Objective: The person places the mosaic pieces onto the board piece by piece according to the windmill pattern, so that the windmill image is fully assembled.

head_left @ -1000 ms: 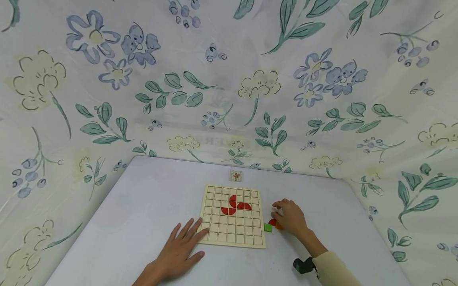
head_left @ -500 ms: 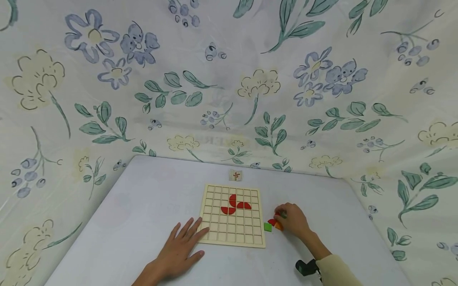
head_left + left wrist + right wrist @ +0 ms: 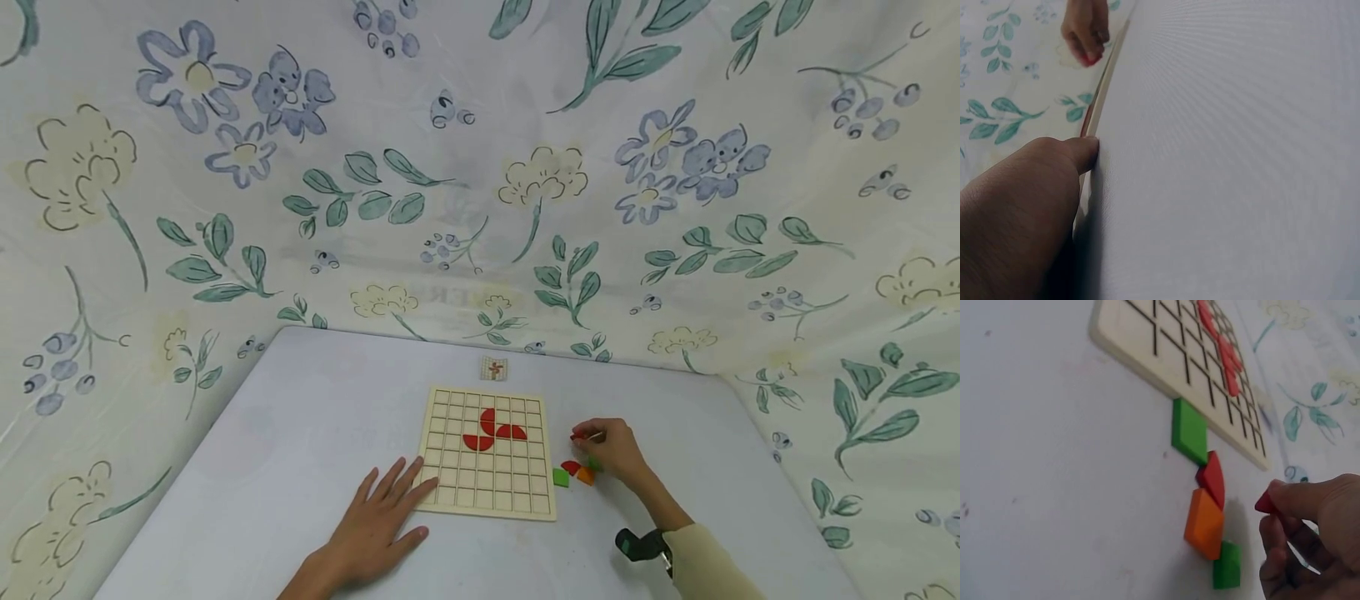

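Note:
A wooden grid board [image 3: 486, 500] lies on the table with several red rounded pieces [image 3: 512, 432] set in its upper middle. My left hand [image 3: 375, 527] rests with spread, straight fingers on the board's lower left edge. Right of the board, my right hand [image 3: 617, 452] pinches a small red piece [image 3: 1264, 503] between thumb and fingers, just above the table. Below that hand lie a green square [image 3: 1190, 432], a red quarter-round piece [image 3: 1212, 479], an orange piece [image 3: 1205, 525] and another green piece [image 3: 1227, 565], in a loose row.
A small card [image 3: 494, 368] with a red pattern on a grid lies behind the board. The white table [image 3: 337, 400] ends at a floral cloth wall [image 3: 465, 217] at the back and sides. A black device [image 3: 637, 546] is on the right wrist.
My right hand has taken a red piece from the loose pieces and moved it slightly left and away from them. A green piece shows under the hand. My left hand has stayed still.

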